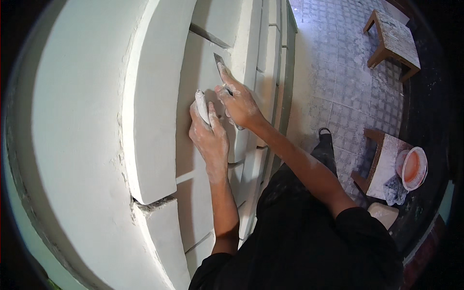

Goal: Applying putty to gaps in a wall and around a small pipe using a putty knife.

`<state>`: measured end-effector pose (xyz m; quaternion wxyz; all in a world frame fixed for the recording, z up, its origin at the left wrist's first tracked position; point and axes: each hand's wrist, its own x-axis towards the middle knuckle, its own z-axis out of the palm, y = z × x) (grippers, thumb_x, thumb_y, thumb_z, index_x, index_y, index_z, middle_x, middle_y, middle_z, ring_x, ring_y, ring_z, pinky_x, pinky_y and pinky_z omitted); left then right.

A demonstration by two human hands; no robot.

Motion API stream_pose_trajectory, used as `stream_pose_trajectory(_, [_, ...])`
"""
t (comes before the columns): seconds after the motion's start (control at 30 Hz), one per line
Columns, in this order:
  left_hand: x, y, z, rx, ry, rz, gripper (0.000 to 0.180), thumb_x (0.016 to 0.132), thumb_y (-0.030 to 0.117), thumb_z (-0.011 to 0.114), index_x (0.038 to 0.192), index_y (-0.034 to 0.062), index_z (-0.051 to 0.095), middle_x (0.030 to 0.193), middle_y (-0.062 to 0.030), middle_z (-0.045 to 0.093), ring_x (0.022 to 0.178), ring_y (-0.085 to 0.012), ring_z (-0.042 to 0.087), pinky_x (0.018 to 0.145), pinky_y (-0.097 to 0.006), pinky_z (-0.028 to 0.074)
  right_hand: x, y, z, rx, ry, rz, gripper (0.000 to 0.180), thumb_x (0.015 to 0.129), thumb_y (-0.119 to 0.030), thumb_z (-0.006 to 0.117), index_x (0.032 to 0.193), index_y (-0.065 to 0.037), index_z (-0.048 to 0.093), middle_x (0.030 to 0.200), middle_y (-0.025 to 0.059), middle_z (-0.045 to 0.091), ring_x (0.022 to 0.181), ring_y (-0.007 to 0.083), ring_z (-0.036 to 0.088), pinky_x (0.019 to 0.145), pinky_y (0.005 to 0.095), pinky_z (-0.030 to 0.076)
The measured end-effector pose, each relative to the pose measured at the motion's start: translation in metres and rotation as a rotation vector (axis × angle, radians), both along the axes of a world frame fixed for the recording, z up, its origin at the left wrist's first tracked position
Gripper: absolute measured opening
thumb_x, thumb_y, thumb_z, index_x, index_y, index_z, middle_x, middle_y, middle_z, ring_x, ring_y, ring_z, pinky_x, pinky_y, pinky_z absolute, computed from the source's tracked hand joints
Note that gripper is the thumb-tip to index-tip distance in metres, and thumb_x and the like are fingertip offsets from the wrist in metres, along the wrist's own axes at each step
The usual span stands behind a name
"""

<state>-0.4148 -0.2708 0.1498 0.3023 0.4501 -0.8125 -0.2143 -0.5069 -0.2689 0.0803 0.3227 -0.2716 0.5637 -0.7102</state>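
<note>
My right hand [240, 104] is closed around a putty knife [219, 59], its index finger stretched along the narrow metal blade. The blade's tip points up and away, close to the pale recessed face of the wall [199, 63], near a dark groove; contact is unclear. Just left and lower, my left hand [210, 137] grips a tool with a white, plaster-smeared handle [202, 107]. Its handle sticks up between thumb and fingers, and its working end is hidden, so its kind is unclear. White dust coats both hands.
Thick pale blocks [157, 96] jut out on the left, with grooves between them. At right, a dusty wooden stool [396, 38] stands on the tiled floor [333, 96]. A nearer stool [384, 166] bears a white bucket [419, 186] and a crumpled plastic bag [395, 191].
</note>
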Motion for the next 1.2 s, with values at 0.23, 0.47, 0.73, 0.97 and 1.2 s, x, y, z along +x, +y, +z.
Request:
stream_pose_trajectory(0.23, [-0.002, 0.002, 0.003, -0.032, -0.055, 0.017, 0.030, 0.097, 0.013, 0.054, 0.120, -0.0053, 0.055, 0.086, -0.0187, 0.065, 0.072, -0.0251, 0.062, 0.072, -0.040, 0.049, -0.006, -0.006, -0.002, 0.024, 0.126, -0.023, 0.060, 0.097, -0.024, 0.049, 0.151, -0.007, 0.028, 0.135, 0.0297, 0.050, 0.125, 0.0458, 0.048, 0.105, 0.0441, 0.040])
stream_pose_trajectory(0.47, [0.006, -0.005, 0.000, -0.021, -0.140, -0.058, 0.031, 0.092, 0.006, 0.056, 0.122, -0.0021, 0.056, 0.093, -0.0248, 0.065, 0.080, -0.0413, 0.064, 0.075, -0.046, 0.049, -0.038, -0.016, 0.000, 0.120, -0.120, 0.017, 0.059, 0.095, -0.029, 0.051, 0.146, -0.005, 0.038, 0.132, 0.0283, 0.054, 0.107, 0.0362, 0.064, 0.098, 0.0397, 0.046])
stream_pose_trajectory(0.73, [0.029, -0.013, -0.047, -0.327, -0.339, -0.203, 0.041, 0.087, 0.004, 0.060, 0.127, -0.0011, 0.052, 0.110, -0.0241, 0.062, 0.099, -0.0429, 0.060, 0.087, -0.050, 0.045, -0.004, 0.003, -0.014, 0.128, -0.096, -0.005, 0.058, 0.098, -0.020, 0.054, 0.152, -0.022, 0.033, 0.076, 0.0034, 0.052, 0.059, 0.0089, 0.047, 0.052, 0.0278, 0.046])
stream_pose_trajectory(0.97, [0.040, 0.003, -0.087, -0.152, -0.181, -0.299, 0.053, 0.083, -0.007, 0.052, 0.135, -0.0053, 0.043, 0.128, -0.0304, 0.052, 0.116, -0.0478, 0.052, 0.098, -0.049, 0.043, -0.015, 0.000, -0.026, 0.187, -0.102, 0.108, 0.058, 0.099, -0.019, 0.053, 0.153, -0.021, 0.032, 0.083, 0.0045, 0.055, 0.061, 0.0092, 0.046, 0.062, 0.0291, 0.049])
stream_pose_trajectory(1.2, [0.049, -0.006, -0.096, -0.083, -0.292, -0.282, 0.057, 0.080, -0.007, 0.055, 0.137, -0.0051, 0.043, 0.132, -0.0300, 0.051, 0.118, -0.0480, 0.051, 0.100, -0.049, 0.042, -0.038, -0.020, -0.025, 0.176, -0.097, 0.070, 0.060, 0.098, -0.023, 0.056, 0.153, -0.017, 0.032, 0.077, 0.0015, 0.050, 0.058, 0.0085, 0.044, 0.054, 0.0281, 0.045])
